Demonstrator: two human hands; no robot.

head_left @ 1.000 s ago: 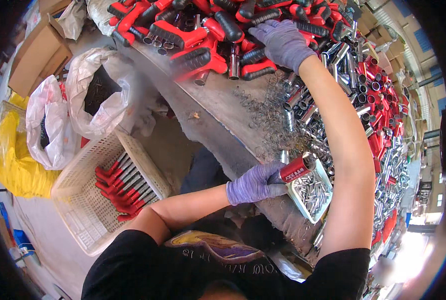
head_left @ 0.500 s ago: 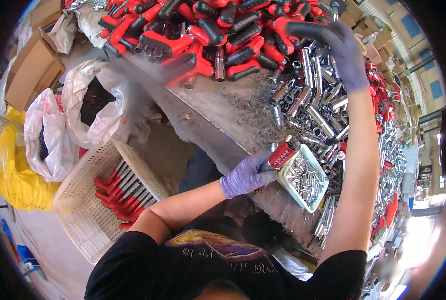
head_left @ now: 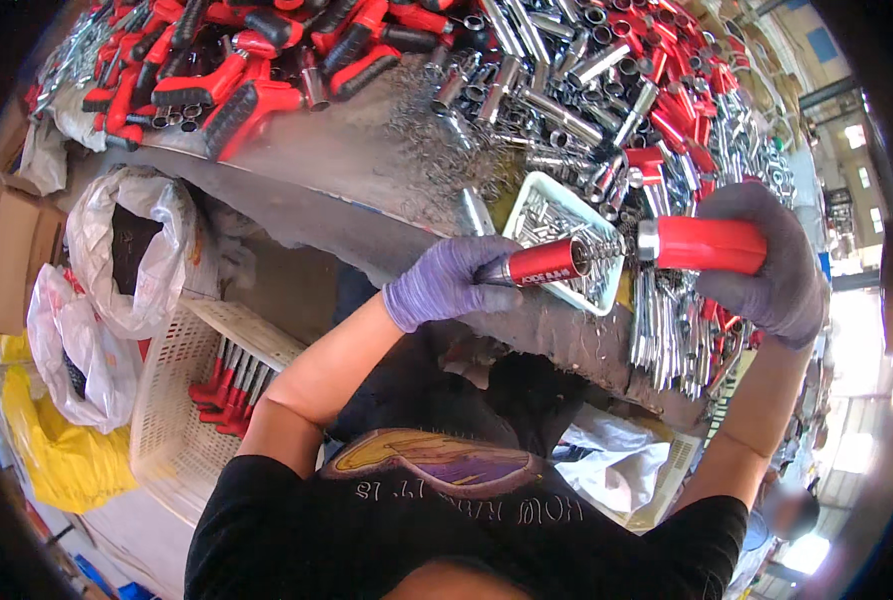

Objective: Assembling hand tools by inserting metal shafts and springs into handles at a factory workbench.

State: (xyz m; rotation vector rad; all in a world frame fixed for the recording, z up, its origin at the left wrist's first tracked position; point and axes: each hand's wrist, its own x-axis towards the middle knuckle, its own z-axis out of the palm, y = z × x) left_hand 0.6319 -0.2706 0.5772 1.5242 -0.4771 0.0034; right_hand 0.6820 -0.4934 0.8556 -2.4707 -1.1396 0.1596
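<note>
My left hand, in a purple glove, is closed round a red metal tube with an open end facing right. My right hand, gloved too, grips a red handle with a chrome collar at its left end. The two parts point at each other, nearly in line and apart. A coil spring shows in the gap; whether it is attached to the handle I cannot tell. Just beyond the tube lies a pale green tray of small metal pins.
Red-and-black handles are heaped at the bench's far left. Chrome tubes are piled beyond the tray, and thin metal rods lie right of it. At left stand a white plastic crate with red-handled tools and open white sacks.
My right hand has come back from the far pile to a place right of the tube, now holding the red handle. My left hand has moved slightly left and up, the tube turned toward the right.
</note>
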